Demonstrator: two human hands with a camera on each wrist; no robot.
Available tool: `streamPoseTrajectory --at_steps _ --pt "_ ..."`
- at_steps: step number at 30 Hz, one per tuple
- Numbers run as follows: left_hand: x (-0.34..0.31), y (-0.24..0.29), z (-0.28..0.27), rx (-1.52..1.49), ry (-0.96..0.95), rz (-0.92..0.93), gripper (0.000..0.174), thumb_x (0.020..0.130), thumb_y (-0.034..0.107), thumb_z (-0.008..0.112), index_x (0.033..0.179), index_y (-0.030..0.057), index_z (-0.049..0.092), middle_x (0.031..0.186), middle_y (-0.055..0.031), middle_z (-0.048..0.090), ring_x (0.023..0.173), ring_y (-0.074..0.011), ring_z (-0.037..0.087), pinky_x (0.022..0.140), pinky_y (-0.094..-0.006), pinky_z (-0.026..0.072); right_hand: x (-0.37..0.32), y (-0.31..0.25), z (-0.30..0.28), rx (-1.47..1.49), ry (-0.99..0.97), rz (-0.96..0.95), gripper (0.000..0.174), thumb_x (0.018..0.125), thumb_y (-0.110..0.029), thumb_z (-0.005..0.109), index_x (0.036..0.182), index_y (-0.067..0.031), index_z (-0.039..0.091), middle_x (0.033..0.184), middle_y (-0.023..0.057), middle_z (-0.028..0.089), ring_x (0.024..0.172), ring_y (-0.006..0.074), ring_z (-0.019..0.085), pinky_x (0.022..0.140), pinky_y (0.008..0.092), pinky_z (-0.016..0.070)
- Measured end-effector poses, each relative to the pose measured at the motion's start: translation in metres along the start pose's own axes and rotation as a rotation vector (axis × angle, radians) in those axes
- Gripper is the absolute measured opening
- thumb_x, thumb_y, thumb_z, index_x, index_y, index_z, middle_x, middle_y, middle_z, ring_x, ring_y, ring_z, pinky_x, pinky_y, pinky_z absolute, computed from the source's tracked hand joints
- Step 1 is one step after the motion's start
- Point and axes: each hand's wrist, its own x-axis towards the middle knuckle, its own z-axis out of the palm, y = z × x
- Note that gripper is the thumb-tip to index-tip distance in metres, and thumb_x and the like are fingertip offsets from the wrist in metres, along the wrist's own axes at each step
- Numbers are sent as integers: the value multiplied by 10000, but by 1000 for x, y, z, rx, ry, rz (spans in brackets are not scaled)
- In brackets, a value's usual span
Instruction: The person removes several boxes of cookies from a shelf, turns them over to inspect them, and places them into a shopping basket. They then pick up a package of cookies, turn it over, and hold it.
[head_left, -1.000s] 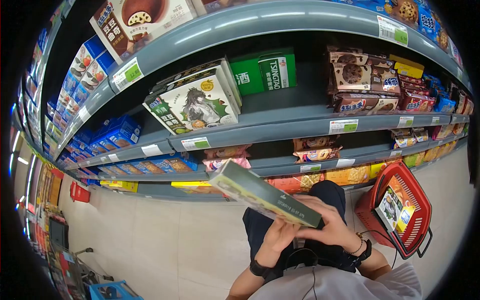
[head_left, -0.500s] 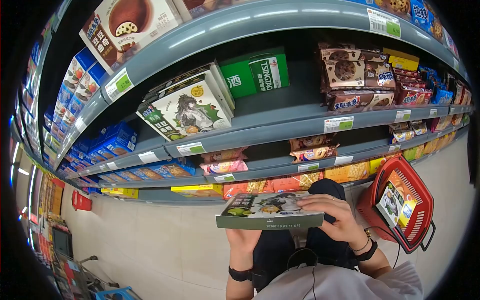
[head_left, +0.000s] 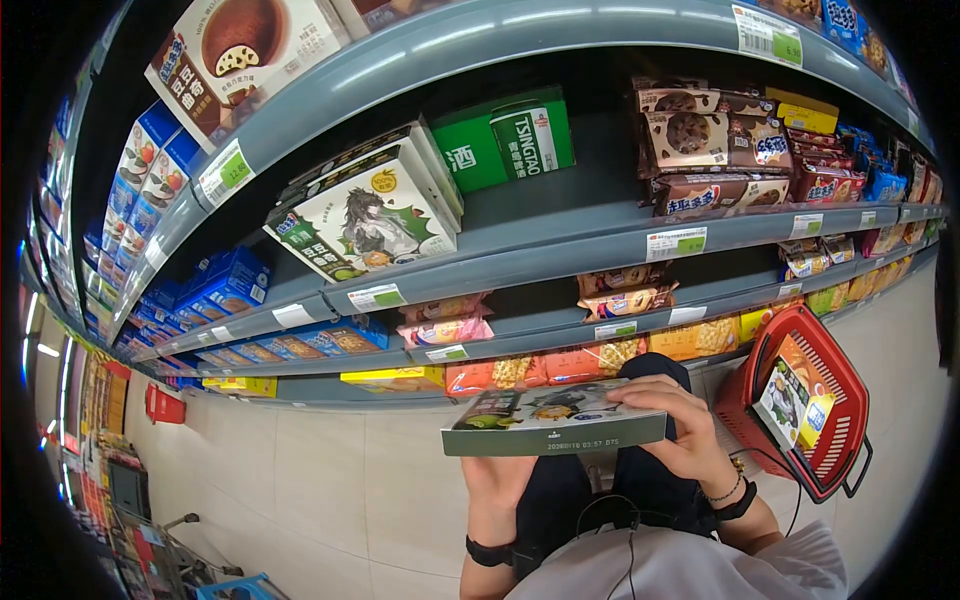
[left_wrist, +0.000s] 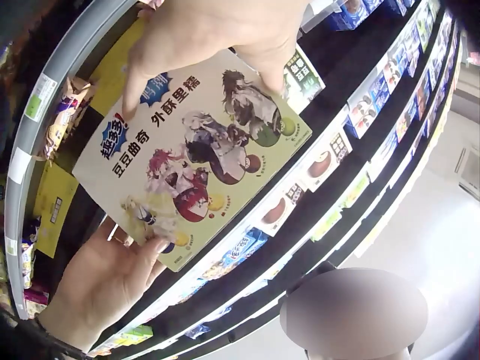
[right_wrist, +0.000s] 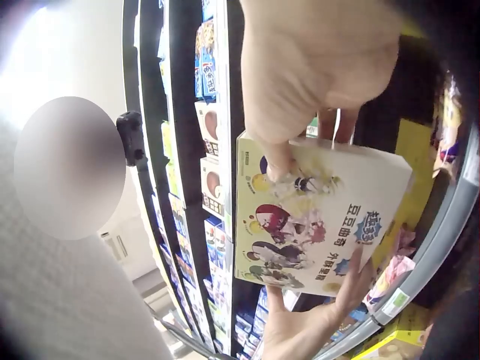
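Note:
A flat cookie box point(head_left: 552, 441) with a dark green side and a stamped date is held almost level over the person's lap. Underneath, the left hand point(head_left: 493, 483) supports its left part. At the right end, the right hand point(head_left: 682, 428) grips it, fingers over the top. Cartoon characters cover the box's underside point(left_wrist: 180, 150) in the left wrist view, where the left hand point(left_wrist: 217, 34) spans one end with thumb and fingers. From the right wrist view, the right hand's point(right_wrist: 319, 67) thumb presses on that printed face.
Similar cookie boxes point(head_left: 370, 215) stand on the shelf ahead, beside a green Tsingtao carton point(head_left: 500, 145). Brown cookie packs point(head_left: 715, 150) are stacked farther right. A red shopping basket point(head_left: 740, 420) stands on the floor at right, with a similar box point(head_left: 785, 400) inside.
The box was tilted diagonally a second ago; both hands have turned it nearly level, its dated side toward the person. Over the last half second it has shifted slightly right.

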Motion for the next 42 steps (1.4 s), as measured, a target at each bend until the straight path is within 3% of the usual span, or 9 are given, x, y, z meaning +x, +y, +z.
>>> streamPoseTrajectory --at_steps 15,28,31,36,40,42 --pt "-2 -1 7 2 2 23 689 795 428 673 1340 75 445 1391 -149 428 1294 -313 374 1082 -501 282 -3 7 0 48 33 -8 383 753 -114 715 1114 -20 626 1111 132 657 1040 282 610 913 390 434" --pt "-2 -8 7 6 -16 20 666 812 448 645 1330 76 453 1369 -144 448 1276 -320 391 1074 -506 288 -11 8 -3 103 80 43 396 742 -89 715 1119 -12 622 1119 141 649 1052 287 599 924 395 431" --pt "-2 -13 4 82 11 5 643 827 461 617 1331 97 456 1387 -141 429 1287 -331 374 1069 -543 271 -15 7 -10 23 100 67 420 733 -80 727 1134 -20 616 1132 132 641 1063 282 588 926 386 433" --pt "10 -37 9 177 -88 -127 772 756 553 656 1369 152 411 1437 -115 372 1338 -325 313 1093 -591 200 -38 15 -28 72 183 59 451 755 -138 749 1169 -53 592 1139 101 615 1055 271 575 933 363 431" --pt "22 -72 20 189 1 -362 811 761 618 622 1320 63 431 1383 -161 408 1334 -347 308 1098 -587 202 -67 16 -51 156 371 108 450 782 -136 733 1181 -32 555 1127 113 602 1059 225 569 927 346 426" --pt "24 -93 24 239 -48 -431 806 780 622 604 1295 26 430 1367 -184 406 1326 -365 311 1099 -579 212 -88 20 -64 172 505 179 374 820 -117 686 1155 -19 550 1083 104 595 1053 190 564 928 327 419"
